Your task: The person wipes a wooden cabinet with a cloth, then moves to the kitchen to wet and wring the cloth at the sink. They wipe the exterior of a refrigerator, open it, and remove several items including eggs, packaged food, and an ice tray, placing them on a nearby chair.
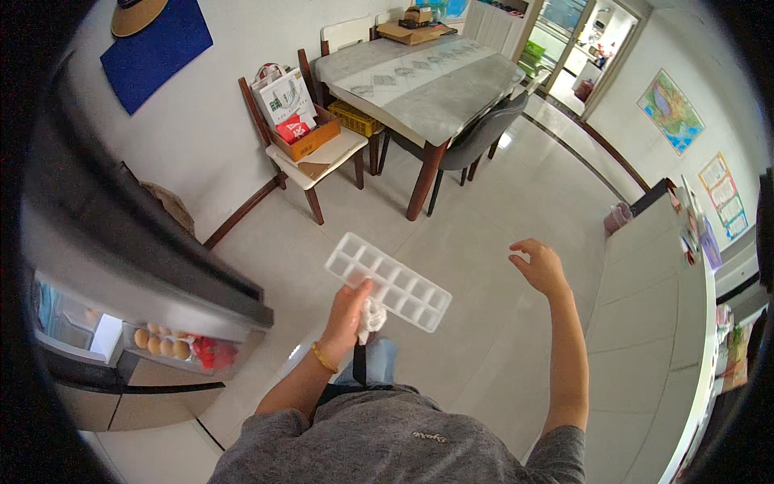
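Note:
In my left hand (347,314) is a translucent white ice cube tray (393,281) with two rows of compartments, tilted and gripped at its near long edge. A crumpled white cloth (372,317) is tucked in the same hand, below the tray. Whether the compartments hold anything I cannot tell. My right hand (539,266) hovers apart from the tray, out to the right over the tiled floor, fingers loosely curled with nothing in them. To the left a refrigerator door (199,254) stands ajar, and eggs (162,343) sit on a shelf of it beside something red (211,352).
Ahead stands a dining table (417,78) with a cardboard box (411,31) on it. A chair (351,145) carries a paper bag (284,94) and a wooden box (314,136). Beside the table is a grey chair (478,136). A long white cabinet (641,314) lines the right.

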Tool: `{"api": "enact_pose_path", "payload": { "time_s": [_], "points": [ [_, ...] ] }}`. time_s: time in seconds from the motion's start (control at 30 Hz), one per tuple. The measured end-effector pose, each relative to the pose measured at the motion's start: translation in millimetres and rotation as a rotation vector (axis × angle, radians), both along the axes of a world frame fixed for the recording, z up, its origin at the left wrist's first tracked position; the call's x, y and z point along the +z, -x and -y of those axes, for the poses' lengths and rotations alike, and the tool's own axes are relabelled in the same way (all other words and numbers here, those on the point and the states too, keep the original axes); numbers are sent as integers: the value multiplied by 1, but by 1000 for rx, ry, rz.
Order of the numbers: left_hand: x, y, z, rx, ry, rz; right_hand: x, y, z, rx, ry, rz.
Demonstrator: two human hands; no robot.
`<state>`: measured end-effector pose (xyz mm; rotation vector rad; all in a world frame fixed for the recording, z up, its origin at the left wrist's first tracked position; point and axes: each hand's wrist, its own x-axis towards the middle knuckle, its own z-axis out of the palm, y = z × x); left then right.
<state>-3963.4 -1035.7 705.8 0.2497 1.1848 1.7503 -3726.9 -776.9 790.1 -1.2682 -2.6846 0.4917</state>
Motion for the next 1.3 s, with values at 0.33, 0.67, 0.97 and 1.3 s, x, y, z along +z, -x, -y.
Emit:
{"api": "enact_pose_path", "payload": {
  "time_s": [0.33, 0.67, 0.97, 1.3],
  "points": [
    [-12, 66, -219, 114, -51, -30, -42, 51, -256, 150, -120, 137],
    [20, 63, -380, 434, -29, 50, -43, 181, -344, 757, 658, -481],
    [0, 46, -389, 703, 166, 126, -76, 238, -383, 1234, 384, -328],
    [-62, -7, -325, 975, 323, 144, -133, 298, -647, 691, -390, 678]
  ]
}}
